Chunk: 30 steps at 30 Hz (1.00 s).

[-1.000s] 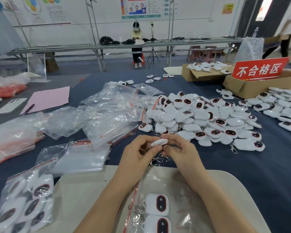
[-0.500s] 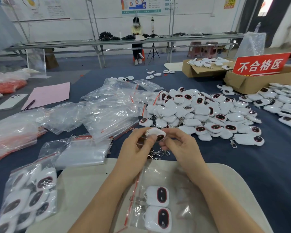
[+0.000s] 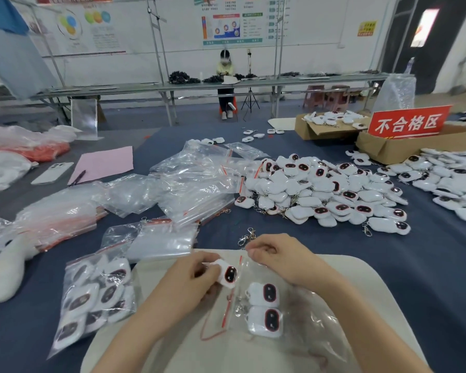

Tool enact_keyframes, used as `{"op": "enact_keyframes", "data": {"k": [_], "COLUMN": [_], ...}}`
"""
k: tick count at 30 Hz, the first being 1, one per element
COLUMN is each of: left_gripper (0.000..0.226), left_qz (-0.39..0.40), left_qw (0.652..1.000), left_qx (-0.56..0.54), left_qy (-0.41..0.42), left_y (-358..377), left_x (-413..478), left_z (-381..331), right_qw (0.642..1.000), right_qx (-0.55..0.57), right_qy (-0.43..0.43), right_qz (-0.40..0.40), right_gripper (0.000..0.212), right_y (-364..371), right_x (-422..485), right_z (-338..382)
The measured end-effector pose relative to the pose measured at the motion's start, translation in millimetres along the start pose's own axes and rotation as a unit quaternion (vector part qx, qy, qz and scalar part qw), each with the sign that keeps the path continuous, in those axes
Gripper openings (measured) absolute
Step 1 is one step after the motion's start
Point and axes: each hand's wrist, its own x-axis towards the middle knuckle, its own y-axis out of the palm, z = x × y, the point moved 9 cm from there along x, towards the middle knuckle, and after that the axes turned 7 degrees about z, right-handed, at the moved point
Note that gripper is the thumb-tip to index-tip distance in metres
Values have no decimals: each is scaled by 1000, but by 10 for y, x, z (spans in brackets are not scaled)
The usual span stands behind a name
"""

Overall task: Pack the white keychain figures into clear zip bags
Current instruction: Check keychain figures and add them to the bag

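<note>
My left hand (image 3: 191, 278) grips a white keychain figure (image 3: 228, 274) with a dark red-rimmed face, right at the red zip mouth of a clear bag (image 3: 301, 313). That bag lies on a cream board (image 3: 361, 286) and holds two figures (image 3: 265, 308). My right hand (image 3: 277, 254) pinches the bag's upper edge by its opening. A big pile of loose figures (image 3: 323, 189) lies beyond on the blue cloth. A filled bag (image 3: 94, 297) rests to the left.
Stacks of empty zip bags (image 3: 194, 184) spread across the left and middle. A loose metal clasp (image 3: 246, 236) lies by my right hand. Cardboard boxes (image 3: 404, 146) with a red sign (image 3: 409, 122) stand at the back right. A phone (image 3: 53, 172) and pink sheet (image 3: 102, 162) lie left.
Both hands came down from above the cloth to the board. The figure, earlier held between both hands, is now in my left hand alone at the bag's mouth, and my right hand holds the bag.
</note>
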Motion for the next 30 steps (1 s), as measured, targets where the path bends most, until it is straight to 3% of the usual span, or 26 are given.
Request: {"op": "enact_keyframes", "data": {"k": [13,16,18,21,24,27,30], "left_gripper": [14,15,19,32,29,26,23], "left_qz": [86,83,66,70,107,90,24], "left_qw": [978,989,998,983,973,978,991], "left_qx": [-166,-97,-7,161,198,187,121], "left_qy": [-91,-74,-20,53,50,30,59], "left_y": [505,495,424,362,332,206,46], "left_x": [13,58,100,95,97,126,240], "left_z": [-183,-159,-253,-465,-536,-531,-564], "right_qw": [991,992,990,986,985,985,985], "right_qx": [136,125,134,159,170,171,62], "right_qy": [-16,-22,-31,-39,-27,-8,11], "right_qz": [-4,0,11,30,32,-17,-162], "right_gripper": [16,15,14,16,17,18,21], "right_y": [7,-8,2,17,-43,-193,-484], "right_x": [-43,-44,-37,-17,51,144,137], "right_z": [50,61,67,46,-21,-136,-240]}}
